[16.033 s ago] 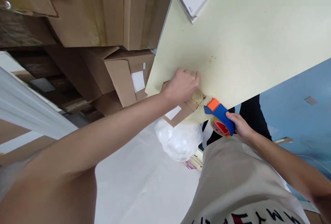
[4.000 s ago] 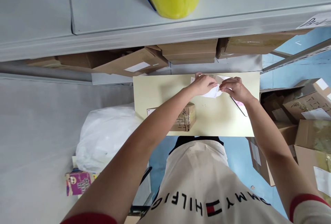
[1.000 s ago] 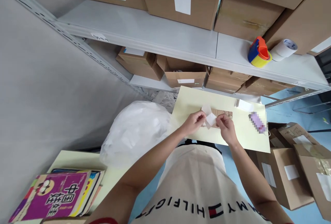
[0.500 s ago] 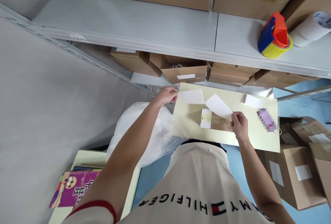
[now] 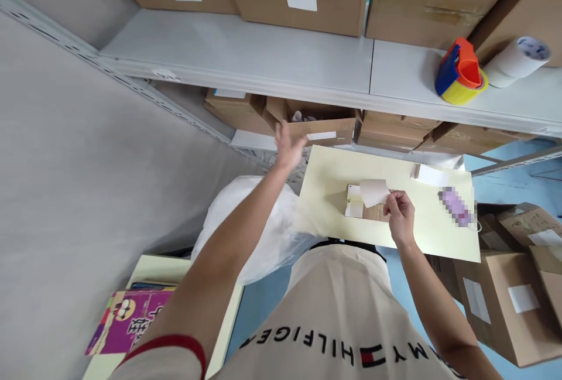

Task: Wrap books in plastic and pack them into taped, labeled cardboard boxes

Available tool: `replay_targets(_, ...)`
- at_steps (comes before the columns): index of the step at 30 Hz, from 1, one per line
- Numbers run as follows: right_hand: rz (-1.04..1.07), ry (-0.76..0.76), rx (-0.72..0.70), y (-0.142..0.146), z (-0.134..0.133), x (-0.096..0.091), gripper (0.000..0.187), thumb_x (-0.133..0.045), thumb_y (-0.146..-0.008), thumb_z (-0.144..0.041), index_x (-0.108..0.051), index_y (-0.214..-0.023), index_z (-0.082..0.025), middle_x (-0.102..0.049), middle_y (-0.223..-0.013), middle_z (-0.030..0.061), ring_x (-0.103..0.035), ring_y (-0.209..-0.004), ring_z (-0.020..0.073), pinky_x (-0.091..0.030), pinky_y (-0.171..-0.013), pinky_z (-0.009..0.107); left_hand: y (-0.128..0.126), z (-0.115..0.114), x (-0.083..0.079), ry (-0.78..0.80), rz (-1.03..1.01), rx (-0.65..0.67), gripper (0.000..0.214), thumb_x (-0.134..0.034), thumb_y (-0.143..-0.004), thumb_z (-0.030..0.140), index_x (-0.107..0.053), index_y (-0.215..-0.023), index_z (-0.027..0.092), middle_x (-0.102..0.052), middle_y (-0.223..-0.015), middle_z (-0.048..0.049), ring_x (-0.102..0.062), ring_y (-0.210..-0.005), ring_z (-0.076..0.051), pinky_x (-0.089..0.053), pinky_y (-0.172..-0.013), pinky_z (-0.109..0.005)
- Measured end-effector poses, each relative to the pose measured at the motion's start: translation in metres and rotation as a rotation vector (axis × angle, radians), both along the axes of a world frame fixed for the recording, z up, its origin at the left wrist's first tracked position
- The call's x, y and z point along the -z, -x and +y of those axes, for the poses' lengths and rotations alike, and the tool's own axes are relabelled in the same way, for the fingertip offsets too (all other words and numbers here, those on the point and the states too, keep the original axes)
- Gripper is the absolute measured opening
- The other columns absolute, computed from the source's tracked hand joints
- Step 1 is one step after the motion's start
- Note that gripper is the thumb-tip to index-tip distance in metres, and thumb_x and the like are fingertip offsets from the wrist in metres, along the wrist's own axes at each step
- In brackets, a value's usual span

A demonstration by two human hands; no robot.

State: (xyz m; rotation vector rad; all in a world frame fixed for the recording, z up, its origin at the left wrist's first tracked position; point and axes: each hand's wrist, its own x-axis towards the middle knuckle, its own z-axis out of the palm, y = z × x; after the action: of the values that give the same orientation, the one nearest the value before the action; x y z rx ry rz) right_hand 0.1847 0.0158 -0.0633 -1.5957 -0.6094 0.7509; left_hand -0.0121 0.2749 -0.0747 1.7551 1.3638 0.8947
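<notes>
My right hand [image 5: 400, 213] pinches a white slip of paper [image 5: 374, 192] by its right end. Below that slip lies a small flat package [image 5: 353, 210], pale at its left end and brown toward the right, partly covered by the paper and my fingers. Reaching past the left end of the cream tabletop [image 5: 327, 172], my left hand [image 5: 290, 149] has its fingers spread, somewhat blurred, with nothing visible in them. It appears in front of an open cardboard box [image 5: 327, 125] on the lower shelf; whether it touches the box I cannot tell.
A stack of white slips [image 5: 430, 175] and a blurred-out purple object [image 5: 455, 205] lie on the table's right. A tape dispenser [image 5: 461, 72] and white rolls [image 5: 518, 61] stand on the shelf [image 5: 246, 46]. Cardboard boxes [image 5: 500, 304] are at right, a white plastic bag [image 5: 246, 222] at left.
My left hand has moved up toward the open box and opened; the white slip it held is no longer visible. The slip in my right hand now sits more level over the package.
</notes>
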Motion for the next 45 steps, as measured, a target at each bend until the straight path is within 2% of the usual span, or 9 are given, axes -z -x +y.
replay_targets(4,0.125,-0.056,-0.047,0.015,0.001,-0.005,0.037,-0.067,-0.08,-0.056,-0.05,-0.074,-0.024,-0.045,-0.055,-0.0069,-0.042,-0.049,0.0106,-0.038,-0.049,0.025,-0.011,-0.113,-0.014,-0.268,0.128,0.414,0.059,-0.086,-0.057,0.053,-0.067,-0.102,0.021,-0.066,-0.115,-0.0133,-0.056,-0.115,-0.034,-0.035,-0.104,-0.047)
replay_targets(8,0.244,-0.097,-0.05,0.032,0.002,-0.007,0.038,-0.071,-0.076,-0.056,-0.049,-0.073,-0.025,-0.043,-0.053,-0.0076,-0.039,-0.048,0.0103,-0.036,-0.048,0.024,-0.023,-0.173,-0.019,-0.365,0.213,0.588,0.034,-0.08,-0.071,0.045,-0.065,-0.09,0.021,-0.07,-0.093,-0.01,-0.063,-0.092,-0.028,-0.038,-0.088,-0.042)
replay_targets(14,0.298,-0.112,-0.084,0.043,-0.012,-0.008,0.038,-0.074,-0.072,-0.055,-0.063,-0.091,-0.024,-0.053,-0.068,-0.0035,-0.046,-0.059,0.0119,-0.041,-0.055,0.026,-0.023,-0.182,-0.007,-0.377,0.014,0.526,0.011,-0.054,-0.087,0.017,-0.062,-0.081,0.022,-0.071,-0.079,-0.0027,-0.067,-0.079,-0.019,-0.043,-0.08,-0.034)
replay_targets(22,-0.282,-0.08,0.05,0.014,-0.064,-0.001,0.048,-0.067,-0.078,-0.057,-0.066,-0.116,-0.028,-0.054,-0.115,0.0086,-0.054,-0.101,0.024,-0.048,-0.08,0.04,-0.033,-0.182,-0.004,0.371,-0.471,0.318,0.022,-0.064,-0.08,0.04,-0.06,-0.073,0.019,-0.067,-0.07,-0.0009,-0.062,-0.067,-0.014,-0.048,-0.068,-0.027)
replay_targets(26,-0.263,-0.029,0.065,0.003,-0.069,0.003,0.044,-0.069,-0.077,-0.057,-0.068,-0.108,-0.026,-0.048,-0.136,0.0123,-0.048,-0.128,0.0307,-0.05,-0.089,0.043,-0.042,-0.182,-0.009,0.591,-0.554,0.296,0.029,-0.072,-0.072,0.045,-0.06,-0.071,0.019,-0.067,-0.069,-0.0009,-0.063,-0.069,-0.014,-0.049,-0.072,-0.028)
replay_targets(29,-0.181,-0.046,0.079,-0.004,-0.064,0.005,0.035,-0.069,-0.079,-0.052,-0.07,-0.099,-0.023,-0.062,-0.122,0.0117,-0.06,-0.115,0.0274,-0.052,-0.087,0.042,-0.049,-0.187,-0.009,0.716,-0.573,0.274,0.033,-0.074,-0.069,0.048,-0.06,-0.073,0.019,-0.068,-0.07,-0.0012,-0.063,-0.068,-0.014,-0.049,-0.07,-0.027)
replay_targets(33,-0.149,-0.008,0.144,-0.019,-0.064,0.01,0.025,-0.068,-0.08,-0.046,-0.071,-0.086,-0.022,-0.072,-0.085,0.0063,-0.067,-0.082,0.0215,-0.055,-0.077,0.039,-0.058,-0.197,0.005,0.698,-0.457,0.247,0.035,-0.073,-0.07,0.051,-0.063,-0.074,0.018,-0.069,-0.071,-0.0026,-0.065,-0.067,-0.015,-0.053,-0.07,-0.029)
replay_targets(39,-0.174,0.021,0.013,-0.041,-0.079,0.019,0.02,-0.066,-0.083,-0.042,-0.073,-0.082,-0.023,-0.074,-0.083,0.0061,-0.068,-0.08,0.0206,-0.055,-0.074,0.037,-0.056,-0.214,0.029,0.58,-0.377,0.143,0.043,-0.077,-0.067,0.043,-0.068,-0.101,0.019,-0.073,-0.095,-0.0057,-0.07,-0.076,-0.017,-0.056,-0.072,-0.03)
replay_targets(45,-0.013,0.204,-0.216,-0.057,-0.085,0.04,0.029,-0.069,-0.08,-0.051,-0.073,-0.084,-0.023,-0.077,-0.094,0.0085,-0.07,-0.087,0.0225,-0.057,-0.082,0.04,-0.049,-0.238,0.044,0.611,-0.295,0.115,0.023,-0.069,-0.074,0.042,-0.066,-0.072,0.019,-0.068,-0.066,-0.0005,-0.065,-0.063,-0.015,-0.054,-0.064,-0.027)
